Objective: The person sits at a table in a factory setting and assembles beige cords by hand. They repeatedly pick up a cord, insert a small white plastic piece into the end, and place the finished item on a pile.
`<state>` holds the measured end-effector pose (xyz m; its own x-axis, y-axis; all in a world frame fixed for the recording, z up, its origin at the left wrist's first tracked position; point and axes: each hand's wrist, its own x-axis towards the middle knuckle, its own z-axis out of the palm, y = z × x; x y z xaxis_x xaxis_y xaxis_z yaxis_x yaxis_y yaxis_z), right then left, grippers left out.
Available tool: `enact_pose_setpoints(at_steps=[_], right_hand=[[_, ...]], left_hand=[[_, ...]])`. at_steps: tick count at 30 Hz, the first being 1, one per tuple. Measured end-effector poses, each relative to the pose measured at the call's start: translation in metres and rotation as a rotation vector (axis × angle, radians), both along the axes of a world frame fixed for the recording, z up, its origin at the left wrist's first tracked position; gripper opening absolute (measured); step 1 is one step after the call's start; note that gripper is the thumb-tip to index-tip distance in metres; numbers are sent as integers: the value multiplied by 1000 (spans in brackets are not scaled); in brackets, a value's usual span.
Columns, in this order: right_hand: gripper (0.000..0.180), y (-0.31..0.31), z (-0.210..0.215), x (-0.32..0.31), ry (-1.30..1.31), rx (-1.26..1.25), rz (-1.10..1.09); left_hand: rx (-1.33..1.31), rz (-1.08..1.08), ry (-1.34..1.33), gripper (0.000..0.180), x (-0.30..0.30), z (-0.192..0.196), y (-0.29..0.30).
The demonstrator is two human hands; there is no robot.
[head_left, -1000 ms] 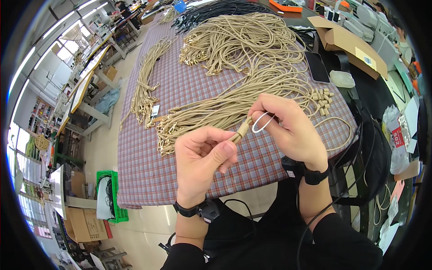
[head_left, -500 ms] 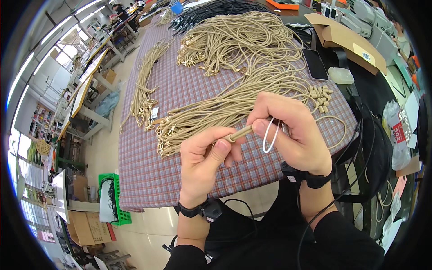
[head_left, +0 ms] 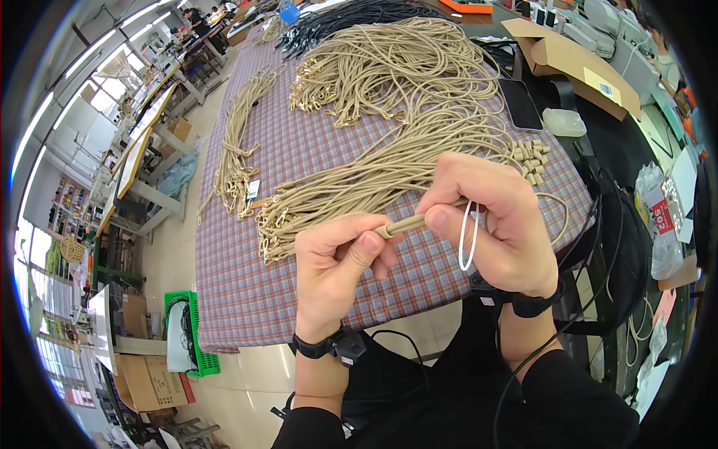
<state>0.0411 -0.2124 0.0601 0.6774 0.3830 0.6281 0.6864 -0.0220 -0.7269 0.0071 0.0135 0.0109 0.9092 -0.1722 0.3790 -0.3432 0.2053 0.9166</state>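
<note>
Over the near part of the table, my left hand (head_left: 336, 266) pinches a small tan sleeve (head_left: 385, 231) between thumb and forefinger. Doubled tan cord (head_left: 410, 223) runs from it to my right hand (head_left: 497, 224), whose thumb and bent forefinger are closed on it. A thin white loop (head_left: 465, 251) hangs from the right hand's fingers; where it is attached is hidden. Just beyond both hands lies a bundle of tan cords (head_left: 351, 187) with gold metal clasps (head_left: 271, 224) at its left end. Small tan cylinders (head_left: 531, 161) are heaped beyond the right hand.
A checked cloth (head_left: 247, 299) covers the table. More tan cords (head_left: 396, 67), a narrow bundle (head_left: 238, 142) and black cords (head_left: 351, 26) lie farther back. At right are a phone (head_left: 521, 105), a clear block (head_left: 565, 122) and a cardboard box (head_left: 580, 67). A green crate (head_left: 200, 337) stands on the floor.
My right hand has moved slightly right, away from the left hand, and more doubled cord shows between them. The white loop has shifted right and hangs lower. My left hand keeps its pinch.
</note>
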Motion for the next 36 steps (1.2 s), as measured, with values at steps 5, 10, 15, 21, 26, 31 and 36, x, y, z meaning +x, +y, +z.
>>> enact_pose_setpoints(at_steps=[5, 10, 15, 21, 26, 31, 36], right_hand=[[5, -3, 1, 0, -21, -24, -13], [3, 2, 3, -3, -30, 20, 44], [4, 5, 4, -4, -56, 28, 53], [6, 1, -1, 2, -65, -156, -110], [5, -15, -4, 12, -118, -239, -323], [5, -39, -5, 18, -61, -256, -385], [8, -54, -14, 26, -25, -306, -476]], left_hand=[[4, -24, 13, 29, 2, 2, -1], [-122, -132, 37, 27, 6, -2, 0], [-203, -185, 31, 26, 7, -4, -1], [140, 121, 102, 17, 6, 4, 3], [363, 283, 114, 15, 2, 13, 14], [532, 478, 159, 14, 7, 9, 68], [598, 680, 226, 17, 4, 6, 100]])
